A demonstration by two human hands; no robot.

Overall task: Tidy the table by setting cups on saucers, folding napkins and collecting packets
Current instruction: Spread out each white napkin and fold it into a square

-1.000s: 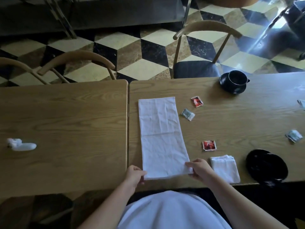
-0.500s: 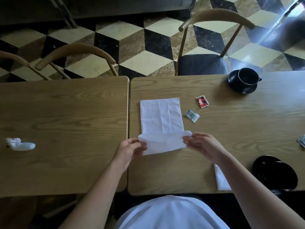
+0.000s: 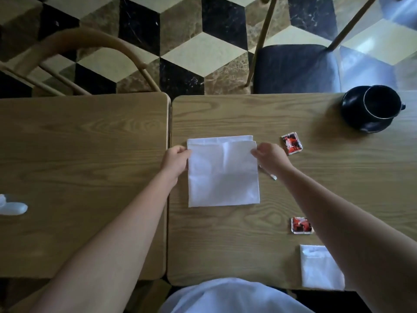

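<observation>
The napkin (image 3: 223, 172) lies folded over at mid-frame on the right table (image 3: 293, 114), its top layer stopping just short of the far edge. It looks thin, limp and light, likely to slide or spring open, so the corners are the place to take it, pressed flat. The left hand (image 3: 177, 160) pinches the upper left corner; the right hand (image 3: 270, 155) pinches the upper right one. Two red packets (image 3: 291, 143) lie right of it, one beside the right hand, one lower. A second folded napkin (image 3: 320, 267) sits at lower right. A black cup (image 3: 381, 105) rests on its saucer (image 3: 352, 114) at upper right.
</observation>
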